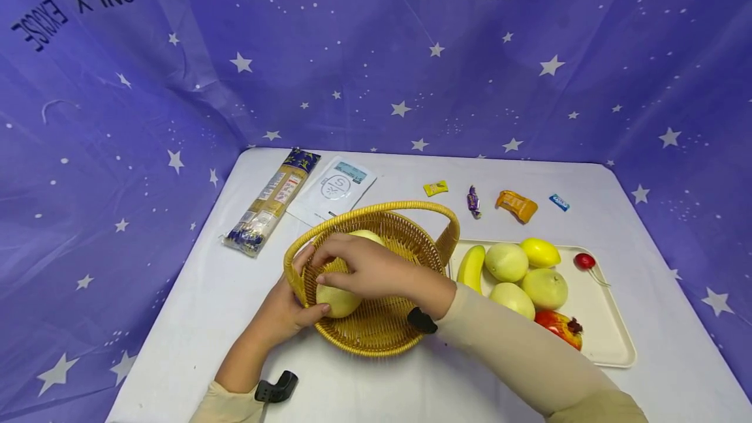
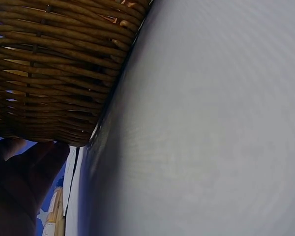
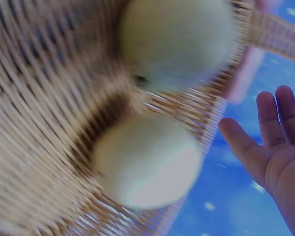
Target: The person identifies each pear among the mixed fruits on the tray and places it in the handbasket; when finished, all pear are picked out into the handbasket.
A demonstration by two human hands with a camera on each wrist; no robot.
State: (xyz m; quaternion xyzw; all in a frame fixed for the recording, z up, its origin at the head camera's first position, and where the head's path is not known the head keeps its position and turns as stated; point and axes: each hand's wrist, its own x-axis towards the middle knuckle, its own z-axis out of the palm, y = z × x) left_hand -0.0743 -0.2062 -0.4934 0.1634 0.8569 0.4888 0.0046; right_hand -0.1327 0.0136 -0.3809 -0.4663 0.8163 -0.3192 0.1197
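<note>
A yellow wicker basket point(image 1: 382, 338) with an arched handle stands on the white table. My left hand point(image 1: 281, 309) grips its left side, the thumb over the rim and the other fingers along the outer wall. In the left wrist view, those fingers point(image 2: 51, 155) lie against the weave. Two pale yellow-green round fruits point(image 3: 147, 162) rest in the basket. Over them reaches my right hand point(image 1: 373, 269), holding nothing. The right wrist view shows its fingers point(image 3: 269, 118) spread, apart from both fruits.
Right of the basket, a cream tray point(image 1: 611, 341) bears a banana point(image 1: 471, 269), a lemon point(image 1: 540, 252), several pale round fruits, a pomegranate point(image 1: 558, 327) and a cherry point(image 1: 584, 261). Several wrapped sweets lie behind it. A noodle packet point(image 1: 273, 204) and white pouch point(image 1: 335, 191) lie back left.
</note>
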